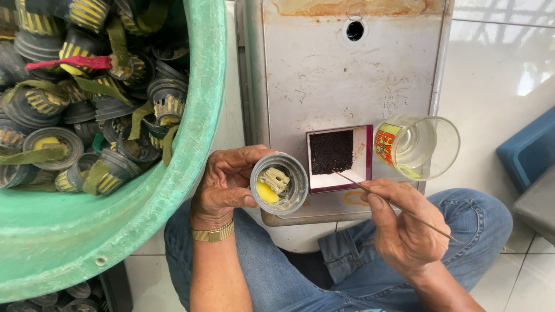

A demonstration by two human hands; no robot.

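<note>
Left hand point(224, 184) gripping a small grey cup point(280, 183), open end up, yellow wad inside. Right hand point(404, 228) pinching a thin stick point(393, 205), tip over the square tray of dark granules point(339, 158); clear plastic cup point(419, 145) just beside it.

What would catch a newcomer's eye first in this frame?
The big green tub at left, heaped with dark cups with yellow stripes. At centre, the left hand holds one such cup open toward the camera, while the right hand points a thin stick at a small tray of dark grains beside a clear glass.
</note>
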